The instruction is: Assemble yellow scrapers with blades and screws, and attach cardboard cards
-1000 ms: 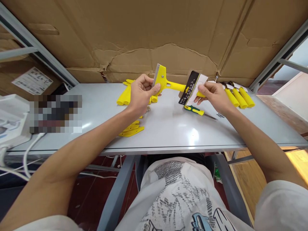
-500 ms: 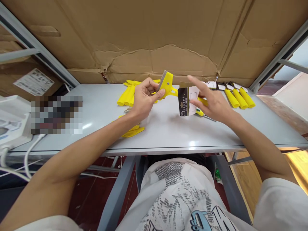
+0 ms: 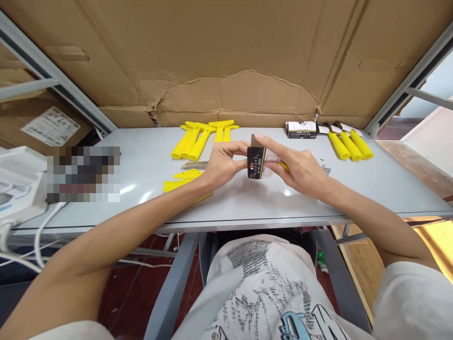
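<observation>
Both hands meet above the table around a black-and-white printed cardboard sleeve point(image 3: 257, 163). It covers the head of a scraper, whose yellow handle point(image 3: 284, 166) peeks out under my right fingers. My left hand point(image 3: 224, 165) is closed at the sleeve's left side, where the scraper's blade end is hidden. My right hand point(image 3: 300, 170) pinches the sleeve, index finger along its top edge and thumb below. Left of them lie flat yellow plastic pieces point(image 3: 182, 185) and a small stack of metal blades point(image 3: 194, 165).
Several yellow scraper handles point(image 3: 200, 145) lie at the back. Sleeved scrapers point(image 3: 352, 145) rest at the back right beside a stack of printed sleeves point(image 3: 300, 130). A white device point(image 3: 21, 184) with cables stands at the left. Cardboard point(image 3: 226, 56) walls off the back.
My hands have come together and turned the scraper. Its yellow head and blade, visible before, are now hidden by the sleeve and fingers. The screwdriver on the table is now hidden.
</observation>
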A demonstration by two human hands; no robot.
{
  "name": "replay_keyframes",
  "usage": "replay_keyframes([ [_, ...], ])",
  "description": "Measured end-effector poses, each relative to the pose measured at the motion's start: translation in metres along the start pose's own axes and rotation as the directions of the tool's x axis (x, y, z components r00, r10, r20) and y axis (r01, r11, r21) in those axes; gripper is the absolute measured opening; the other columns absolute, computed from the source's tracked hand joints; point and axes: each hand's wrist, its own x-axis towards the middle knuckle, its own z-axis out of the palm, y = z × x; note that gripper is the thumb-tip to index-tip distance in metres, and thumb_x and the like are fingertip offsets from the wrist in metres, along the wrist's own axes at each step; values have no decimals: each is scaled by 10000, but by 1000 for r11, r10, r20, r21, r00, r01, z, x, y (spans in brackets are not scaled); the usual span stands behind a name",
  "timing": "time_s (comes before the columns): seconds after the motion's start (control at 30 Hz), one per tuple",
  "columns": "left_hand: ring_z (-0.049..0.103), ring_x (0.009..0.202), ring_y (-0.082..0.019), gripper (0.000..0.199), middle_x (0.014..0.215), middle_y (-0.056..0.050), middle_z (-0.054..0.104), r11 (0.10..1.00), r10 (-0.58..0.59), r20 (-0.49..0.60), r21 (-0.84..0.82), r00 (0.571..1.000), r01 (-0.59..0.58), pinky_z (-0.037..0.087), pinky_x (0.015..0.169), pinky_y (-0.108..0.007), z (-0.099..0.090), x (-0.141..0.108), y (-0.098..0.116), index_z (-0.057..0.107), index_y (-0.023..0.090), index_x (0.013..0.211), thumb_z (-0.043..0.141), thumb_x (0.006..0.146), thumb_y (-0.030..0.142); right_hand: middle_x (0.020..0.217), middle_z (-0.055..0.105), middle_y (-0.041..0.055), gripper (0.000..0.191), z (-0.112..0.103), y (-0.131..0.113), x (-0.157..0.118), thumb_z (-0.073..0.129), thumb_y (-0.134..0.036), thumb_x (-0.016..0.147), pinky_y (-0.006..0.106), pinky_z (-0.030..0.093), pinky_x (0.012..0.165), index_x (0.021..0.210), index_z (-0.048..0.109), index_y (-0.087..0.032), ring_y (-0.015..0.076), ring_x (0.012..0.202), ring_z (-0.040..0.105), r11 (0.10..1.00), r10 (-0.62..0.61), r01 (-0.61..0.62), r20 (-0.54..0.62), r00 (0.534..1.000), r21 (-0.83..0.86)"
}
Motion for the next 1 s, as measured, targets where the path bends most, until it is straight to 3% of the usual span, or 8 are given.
replay_keyframes([
  [0.13, 777, 901, -231, 530, 941, -67, 825, 1000, -14, 59, -8, 998, 14, 638, 864, -374, -3, -1, -2, 865, 241, 925, 745, 920, 757, 1326, 744, 51, 661, -2, 3, 0, 417, -519, 1146, 354, 617, 691, 1748, 167, -412, 167, 709, 722, 954, 144, -150, 44, 989, 258],
  [0.27, 781, 1003, -225, 400, 1084, -54, 838, 996, 76, 81, 30, 994, -78, 632, 960, -366, -4, 0, -4, 863, 289, 1104, 931, 831, 574, 1146, 737, 33, 832, -5, 8, 3, 518, -637, 1085, 350, 597, 633, 1749, 58, -439, 177, 666, 712, 836, 257, -287, 127, 958, 468],
  [0.4, 769, 894, -188, 254, 963, -42, 841, 995, 58, -22, 79, 998, -56, 636, 892, -333, -4, 3, -3, 876, 266, 968, 965, 814, 447, 1176, 736, 39, 1025, -8, 12, 6, 707, -625, 986, 300, 564, 577, 1711, 11, -423, 143, 637, 664, 672, 270, -355, 232, 935, 650],
  [0.53, 722, 790, -143, 264, 1036, -40, 820, 999, 47, -92, 30, 995, -45, 627, 759, -289, -7, 7, -3, 864, 256, 959, 991, 754, 363, 1134, 750, 34, 998, -12, 18, 9, 868, -465, 884, 282, 560, 567, 1596, 176, -361, 123, 618, 655, 363, 312, -511, 415, 855, 779],
  [0.63, 685, 731, -112, 481, 1072, -32, 806, 1000, -6, -105, -23, 994, 3, 592, 675, -251, -12, 10, -4, 831, 296, 1191, 989, 738, 321, 1161, 757, 63, 706, -18, 26, 11, 857, -384, 895, 274, 578, 610, 1455, 440, -274, 124, 692, 683, 234, 237, -582, 534, 811, 779],
  [0.73, 729, 840, -153, 618, 951, -18, 795, 998, -47, -127, -35, 991, 43, 620, 753, -265, -17, 12, -6, 790, 304, 1303, 994, 720, 306, 1228, 754, 100, 499, -23, 32, 10, 789, -382, 957, 260, 549, 573, 1383, 573, -237, 105, 676, 632, 208, 68, -626, 628, 776, 751],
  [0.87, 745, 888, -185, 356, 966, -30, 805, 999, -38, -130, 6, 991, 39, 642, 807, -323, -19, 14, -5, 849, 270, 1086, 956, 764, 379, 997, 739, 42, 418, -23, 31, 10, 753, -407, 988, 254, 501, 548, 1349, 607, -257, 104, 627, 559, 216, 23, -656, 668, 744, 724],
  [1.0, 766, 1031, -215, 233, 1098, -39, 828, 996, -16, -155, 81, 988, 28, 635, 973, -382, -20, 14, -4, 850, 266, 1037, 890, 824, 354, 784, 629, -10, 401, -33, 49, 10, 720, -418, 1003, 271, 476, 563, 1363, 651, -256, 121, 588, 532, 483, 260, -615, 569, 780, 623],
])
